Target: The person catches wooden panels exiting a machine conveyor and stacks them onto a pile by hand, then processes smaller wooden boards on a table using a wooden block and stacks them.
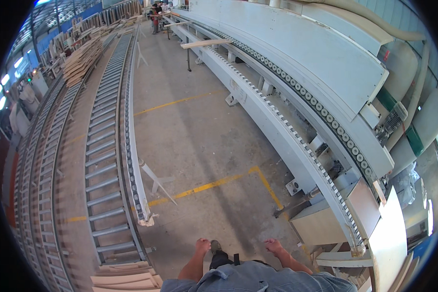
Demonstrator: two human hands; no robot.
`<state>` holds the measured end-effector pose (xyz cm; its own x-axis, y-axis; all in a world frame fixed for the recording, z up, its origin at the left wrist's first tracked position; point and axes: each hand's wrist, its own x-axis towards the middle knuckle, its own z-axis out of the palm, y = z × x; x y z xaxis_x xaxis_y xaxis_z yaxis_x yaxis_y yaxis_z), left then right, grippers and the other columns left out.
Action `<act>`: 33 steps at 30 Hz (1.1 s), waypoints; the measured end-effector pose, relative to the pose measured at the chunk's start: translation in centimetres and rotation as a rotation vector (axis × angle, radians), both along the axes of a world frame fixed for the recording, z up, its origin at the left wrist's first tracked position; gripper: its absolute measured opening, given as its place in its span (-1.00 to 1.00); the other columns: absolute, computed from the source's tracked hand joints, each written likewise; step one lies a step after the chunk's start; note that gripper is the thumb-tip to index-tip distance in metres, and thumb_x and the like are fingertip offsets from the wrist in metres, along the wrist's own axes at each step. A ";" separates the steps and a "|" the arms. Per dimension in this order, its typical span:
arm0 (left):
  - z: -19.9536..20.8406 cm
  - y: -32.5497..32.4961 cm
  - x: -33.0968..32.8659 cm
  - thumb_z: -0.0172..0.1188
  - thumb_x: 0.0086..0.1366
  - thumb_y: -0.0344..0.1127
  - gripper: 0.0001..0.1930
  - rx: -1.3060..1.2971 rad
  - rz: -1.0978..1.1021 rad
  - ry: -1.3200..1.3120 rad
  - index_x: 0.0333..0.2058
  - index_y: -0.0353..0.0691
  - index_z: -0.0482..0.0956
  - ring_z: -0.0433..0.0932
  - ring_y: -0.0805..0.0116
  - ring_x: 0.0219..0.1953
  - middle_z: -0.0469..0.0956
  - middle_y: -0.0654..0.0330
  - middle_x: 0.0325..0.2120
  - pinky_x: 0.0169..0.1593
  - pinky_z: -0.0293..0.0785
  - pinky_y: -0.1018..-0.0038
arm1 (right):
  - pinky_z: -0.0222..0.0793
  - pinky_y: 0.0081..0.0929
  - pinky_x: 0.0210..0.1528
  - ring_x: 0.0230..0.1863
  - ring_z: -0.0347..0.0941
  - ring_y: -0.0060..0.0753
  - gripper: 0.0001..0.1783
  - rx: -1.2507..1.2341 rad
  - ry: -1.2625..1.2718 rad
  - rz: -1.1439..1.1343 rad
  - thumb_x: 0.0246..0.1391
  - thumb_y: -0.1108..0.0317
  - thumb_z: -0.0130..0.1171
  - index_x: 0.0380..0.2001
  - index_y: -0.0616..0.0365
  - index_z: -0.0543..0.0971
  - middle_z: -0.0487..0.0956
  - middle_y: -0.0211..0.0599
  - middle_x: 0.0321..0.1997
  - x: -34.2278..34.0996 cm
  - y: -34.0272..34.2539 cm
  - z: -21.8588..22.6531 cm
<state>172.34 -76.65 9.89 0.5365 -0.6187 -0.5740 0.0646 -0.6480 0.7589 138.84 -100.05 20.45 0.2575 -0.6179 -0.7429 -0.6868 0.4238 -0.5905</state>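
Where floor (pixel 194 131) is shown in head view, left hand (pixel 203 245) and right hand (pixel 273 246) are held low over it; fingers look loosely curled, nothing is seen gripped, full closure cannot be told. Boards (pixel 124 281) are laid at near end of conveyor (pixel 102 184). Footing is judged main concern: boot (pixel 215 246) should be placed clear of stand leg (pixel 154 176); rail (pixel 133 180) tip should be given room.

To your left, pale flat boards (pixel 125 281) lie in a staggered stack; to your right, a smooth beige panel (pixel 317 228) shows its broad face.
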 end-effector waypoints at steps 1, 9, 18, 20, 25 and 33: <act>-2.0 0.8 0.3 0.20 0.14 -0.35 -0.91 -0.125 -0.059 -0.123 -0.43 -0.24 0.56 0.57 0.33 -0.64 0.58 0.17 -0.60 -0.63 0.42 0.44 | 0.40 -0.56 -0.48 -0.52 0.42 -0.56 -0.63 0.008 -0.043 -0.025 -0.14 0.48 0.21 -0.15 0.18 0.59 0.54 -0.39 -0.45 1.2 0.2 0.9; 0.6 -2.9 -2.1 0.18 0.15 -0.30 -0.85 0.048 0.018 0.159 -0.36 -0.24 0.60 0.57 0.34 -0.64 0.59 0.17 -0.61 -0.61 0.43 0.41 | 0.41 -0.54 -0.51 -0.58 0.42 -0.55 -0.70 0.018 -0.174 -0.266 -0.08 0.48 0.25 -0.18 0.23 0.57 0.54 -0.38 -0.51 0.9 2.6 3.0; 3.2 -5.8 -3.8 0.23 0.11 -0.31 -0.79 0.060 0.113 0.320 -0.32 -0.32 0.60 0.59 0.33 -0.60 0.61 0.14 -0.57 -0.52 0.50 0.40 | 0.39 -0.48 -0.62 -0.63 0.41 -0.45 -0.83 0.261 -0.011 -0.344 -0.06 0.45 0.23 -0.33 0.23 0.57 0.50 -0.33 -0.55 -6.9 5.8 1.0; 3.4 -5.9 -4.2 0.23 0.09 -0.33 -0.79 0.051 0.133 0.354 -0.32 -0.34 0.60 0.60 0.33 -0.59 0.62 0.12 -0.55 -0.49 0.53 0.42 | 0.38 -0.46 -0.64 -0.63 0.40 -0.44 -0.90 0.205 -0.027 -0.419 -0.13 0.45 0.22 -0.50 0.26 0.54 0.49 -0.29 -0.58 -7.6 5.9 1.8; 4.3 -6.7 -5.8 0.23 0.09 -0.33 -0.80 0.102 0.051 0.208 -0.36 -0.35 0.61 0.59 0.34 -0.60 0.61 0.12 -0.55 -0.48 0.53 0.45 | 0.38 -0.45 -0.60 -0.61 0.43 -0.41 -0.87 0.080 -0.124 -0.478 -0.09 0.39 0.18 -0.50 0.25 0.54 0.50 -0.30 -0.58 -8.6 4.7 2.2; 7.0 -9.0 -11.3 0.23 0.15 -0.32 -0.84 0.107 -0.035 0.134 -0.36 -0.29 0.62 0.58 0.37 -0.60 0.61 0.18 -0.56 -0.52 0.49 0.44 | 0.39 -0.48 -0.55 -0.59 0.46 -0.42 -0.87 0.112 -0.298 -0.584 -0.06 0.40 0.13 -0.58 0.24 0.52 0.48 -0.31 -0.61 -13.5 4.0 1.6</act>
<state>161.01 -85.63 16.88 0.4305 -0.5672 -0.7021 0.1365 -0.7280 0.6718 125.35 -96.04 22.04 0.1084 -0.6414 -0.7595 -0.1396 0.7466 -0.6504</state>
